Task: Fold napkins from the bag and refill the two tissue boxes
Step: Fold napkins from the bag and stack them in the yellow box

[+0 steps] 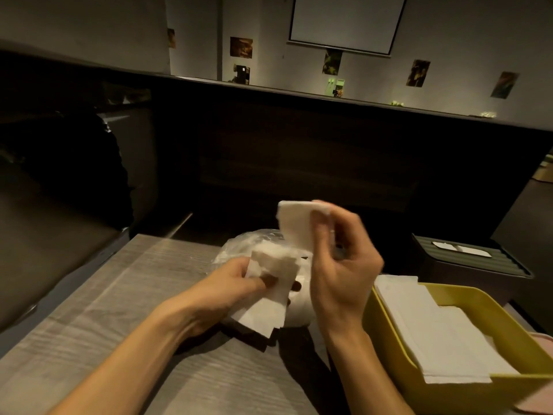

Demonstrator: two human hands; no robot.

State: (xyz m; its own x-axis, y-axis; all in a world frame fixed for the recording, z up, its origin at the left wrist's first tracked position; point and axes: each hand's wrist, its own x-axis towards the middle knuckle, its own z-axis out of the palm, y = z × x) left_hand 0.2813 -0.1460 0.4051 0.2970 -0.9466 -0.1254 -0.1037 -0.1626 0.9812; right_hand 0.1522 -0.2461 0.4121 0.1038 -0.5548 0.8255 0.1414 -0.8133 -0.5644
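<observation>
My left hand (227, 290) grips a small stack of white napkins (269, 295) low over the table, thumb on top. Raised above it, my right hand (341, 265) pinches a single folded napkin (296, 224) between thumb and fingertips. Behind both hands lies the clear plastic bag (251, 244) with more white napkins in it. To the right stands an open yellow tissue box (386, 330) with folded napkins (434, 330) stacked inside. A dark grey tissue box (466, 265) with a ridged lid and slot sits behind the yellow one.
The grey wood-grain table (98, 339) runs to the left and front. A dark bench seat (45, 250) lies left of it and a dark booth partition (299, 151) rises just beyond the table's far edge. A pink object (541, 393) shows at the lower right corner.
</observation>
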